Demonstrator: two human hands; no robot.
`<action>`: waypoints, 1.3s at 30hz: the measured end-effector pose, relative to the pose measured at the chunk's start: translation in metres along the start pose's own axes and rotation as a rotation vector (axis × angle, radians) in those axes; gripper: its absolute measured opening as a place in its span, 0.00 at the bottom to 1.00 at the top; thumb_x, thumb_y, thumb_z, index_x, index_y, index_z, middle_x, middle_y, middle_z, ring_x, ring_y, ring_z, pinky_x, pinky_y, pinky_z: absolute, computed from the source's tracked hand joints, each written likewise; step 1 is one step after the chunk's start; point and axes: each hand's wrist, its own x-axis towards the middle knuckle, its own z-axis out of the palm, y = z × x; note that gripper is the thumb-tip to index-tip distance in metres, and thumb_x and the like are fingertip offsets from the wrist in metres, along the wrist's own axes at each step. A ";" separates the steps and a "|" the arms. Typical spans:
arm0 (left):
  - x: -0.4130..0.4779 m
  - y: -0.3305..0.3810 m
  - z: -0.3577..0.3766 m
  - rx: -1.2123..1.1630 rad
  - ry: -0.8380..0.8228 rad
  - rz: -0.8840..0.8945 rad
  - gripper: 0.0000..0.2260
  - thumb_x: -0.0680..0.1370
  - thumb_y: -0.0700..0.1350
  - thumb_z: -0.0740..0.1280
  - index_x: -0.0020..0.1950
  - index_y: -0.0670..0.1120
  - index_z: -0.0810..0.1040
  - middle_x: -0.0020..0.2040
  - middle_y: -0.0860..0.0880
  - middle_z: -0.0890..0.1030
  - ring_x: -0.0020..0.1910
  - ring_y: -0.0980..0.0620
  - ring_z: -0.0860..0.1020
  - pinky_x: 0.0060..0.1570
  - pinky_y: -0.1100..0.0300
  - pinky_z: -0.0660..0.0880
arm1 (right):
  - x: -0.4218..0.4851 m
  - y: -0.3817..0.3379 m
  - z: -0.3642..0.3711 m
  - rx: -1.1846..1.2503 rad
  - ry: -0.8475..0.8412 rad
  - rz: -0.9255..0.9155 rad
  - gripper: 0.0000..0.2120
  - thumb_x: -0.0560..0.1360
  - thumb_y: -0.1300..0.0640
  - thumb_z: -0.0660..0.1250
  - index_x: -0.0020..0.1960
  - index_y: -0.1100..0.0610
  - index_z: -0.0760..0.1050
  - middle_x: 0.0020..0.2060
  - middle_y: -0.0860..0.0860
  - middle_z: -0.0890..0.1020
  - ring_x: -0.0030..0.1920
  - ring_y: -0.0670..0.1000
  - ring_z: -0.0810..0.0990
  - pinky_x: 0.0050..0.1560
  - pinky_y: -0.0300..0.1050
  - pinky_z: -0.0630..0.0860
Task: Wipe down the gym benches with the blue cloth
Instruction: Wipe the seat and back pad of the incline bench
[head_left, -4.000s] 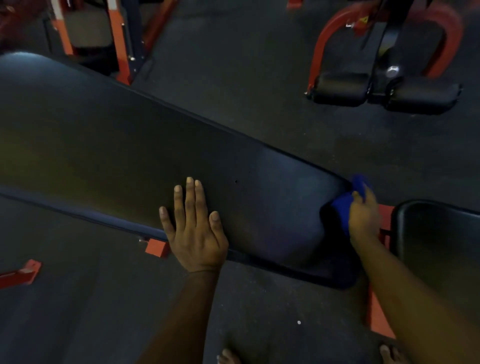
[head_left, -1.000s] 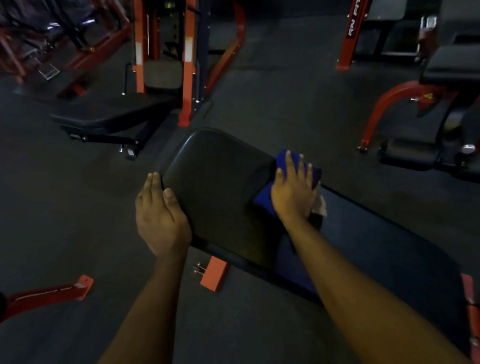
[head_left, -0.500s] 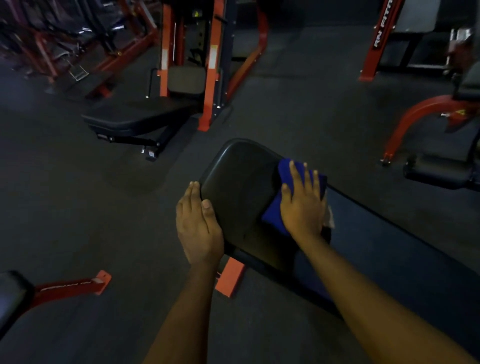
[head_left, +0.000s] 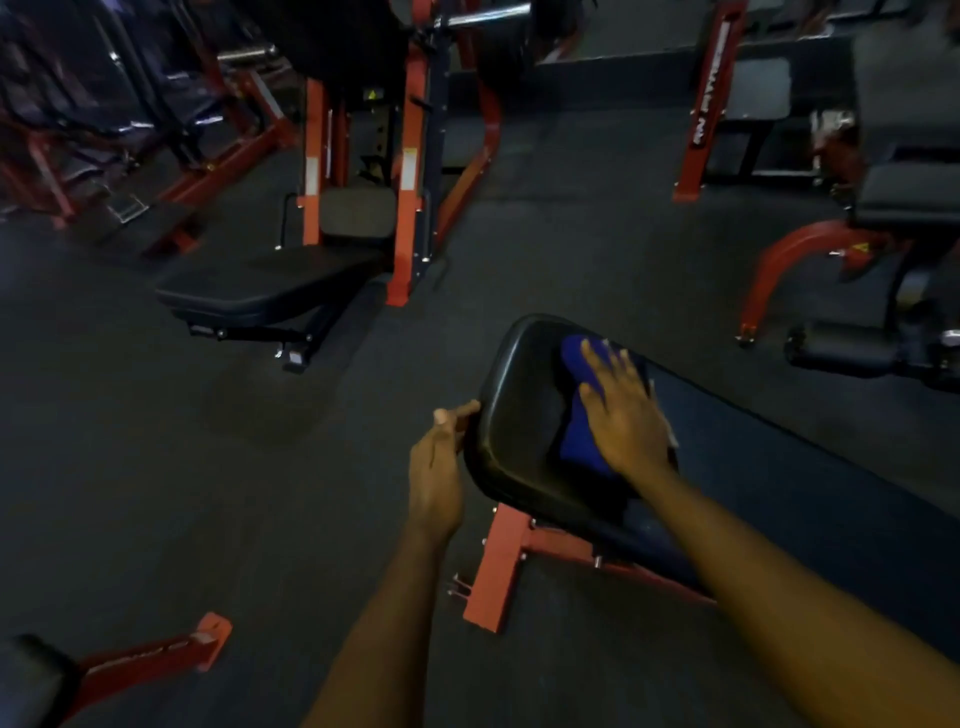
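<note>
The right grip (head_left: 626, 415) lies flat, fingers straight and slightly spread, pressing the blue cloth (head_left: 577, 441) onto the bench pad (head_left: 519, 415). It curls round nothing. The cloth sits close to the pad's rounded end, nearer the far edge than the near one, with blue showing past the fingertips and beside the palm. The left grip (head_left: 436, 478) meets the pad's end edge with thumb and a forefinger. Its other fingers are hidden, so I cannot tell whether it is clasping the edge or only touching it. My reading is that the wipe is working the last stretch at this end. The main risk follows from the flat hold: nothing pins the cloth but downward pressure, so a fast stroke toward the end could let it bunch, skid out from under the palm and drop over the far edge to the floor (head_left: 260, 493). A pass that stays on the top face would also leave the curved end rim and near edge unwiped. Another bench (head_left: 265, 291) stands well apart, evidently awaiting its turn.
</note>
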 end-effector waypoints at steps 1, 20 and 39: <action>0.004 0.003 -0.009 -0.018 -0.081 -0.010 0.30 0.82 0.60 0.48 0.65 0.43 0.80 0.61 0.50 0.83 0.61 0.55 0.80 0.66 0.54 0.74 | 0.024 -0.010 0.000 0.020 0.009 0.127 0.28 0.82 0.42 0.49 0.81 0.43 0.55 0.81 0.46 0.56 0.81 0.52 0.53 0.77 0.64 0.54; 0.074 0.018 -0.043 0.058 -0.386 -0.029 0.25 0.86 0.55 0.48 0.71 0.43 0.74 0.69 0.46 0.77 0.65 0.50 0.76 0.70 0.44 0.69 | -0.142 -0.125 0.059 -0.144 0.289 0.230 0.27 0.81 0.44 0.54 0.79 0.39 0.58 0.80 0.45 0.58 0.81 0.51 0.54 0.77 0.62 0.56; 0.032 0.018 0.011 0.670 -0.537 0.781 0.23 0.85 0.51 0.50 0.63 0.42 0.80 0.67 0.44 0.78 0.71 0.45 0.72 0.75 0.45 0.62 | -0.144 0.004 0.048 0.410 0.882 1.142 0.23 0.82 0.50 0.59 0.76 0.44 0.67 0.81 0.51 0.54 0.81 0.59 0.47 0.73 0.74 0.53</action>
